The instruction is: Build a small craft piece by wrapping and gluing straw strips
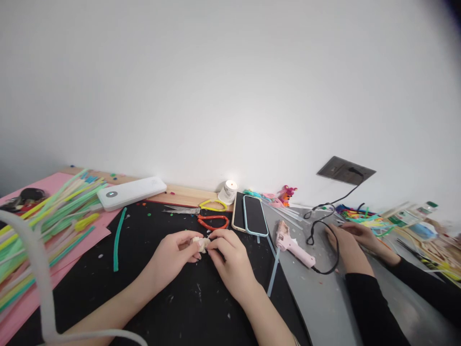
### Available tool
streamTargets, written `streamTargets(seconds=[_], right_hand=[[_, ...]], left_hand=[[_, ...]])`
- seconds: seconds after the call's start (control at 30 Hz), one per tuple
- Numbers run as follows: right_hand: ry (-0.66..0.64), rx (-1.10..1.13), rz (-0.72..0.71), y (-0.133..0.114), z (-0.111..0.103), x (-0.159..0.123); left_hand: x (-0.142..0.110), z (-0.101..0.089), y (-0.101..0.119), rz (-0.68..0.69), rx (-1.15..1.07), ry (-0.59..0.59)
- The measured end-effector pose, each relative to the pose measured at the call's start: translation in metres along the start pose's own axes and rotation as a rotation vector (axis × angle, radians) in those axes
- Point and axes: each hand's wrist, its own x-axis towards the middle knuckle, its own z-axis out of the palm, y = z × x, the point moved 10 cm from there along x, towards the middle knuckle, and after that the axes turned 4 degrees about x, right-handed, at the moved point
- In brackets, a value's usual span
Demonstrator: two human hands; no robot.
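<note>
My left hand (175, 253) and my right hand (230, 259) meet over the black mat (144, 283). Both pinch a small cream-white lump (202, 244) between their fingertips. Just beyond them lie orange-handled scissors (213, 222) and yellow-handled scissors (212, 205). A green pipe cleaner (118, 238) lies on the mat to the left of my left hand.
A pile of coloured pipe cleaners (54, 211) on pink paper fills the left. A white power bank (131, 192), a lit candle (228, 191), two phones (250, 214) and a pink glue gun (293, 244) with black cord lie nearby. Another person's hands (351, 240) in black sleeves rest at right.
</note>
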Motion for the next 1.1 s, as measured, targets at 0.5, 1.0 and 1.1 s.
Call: streamTargets(seconds=[0.5, 1.0, 1.1], right_hand=[[-0.023, -0.024, 0.027, 0.0032, 0.0017, -0.0014], [-0.01, -0.109, 0.043, 0.0033, 0.0064, -0.0013], [-0.006, -0.099, 0.077, 0.0042, 0.0059, -0.001]], left_hand=[[0.0005, -0.0012, -0.0043, -0.01, -0.002, 0.005], [0.003, -0.0027, -0.0077, -0.014, -0.034, 0.009], [0.0034, -0.0031, -0.0065, -0.013, -0.042, 0.013]])
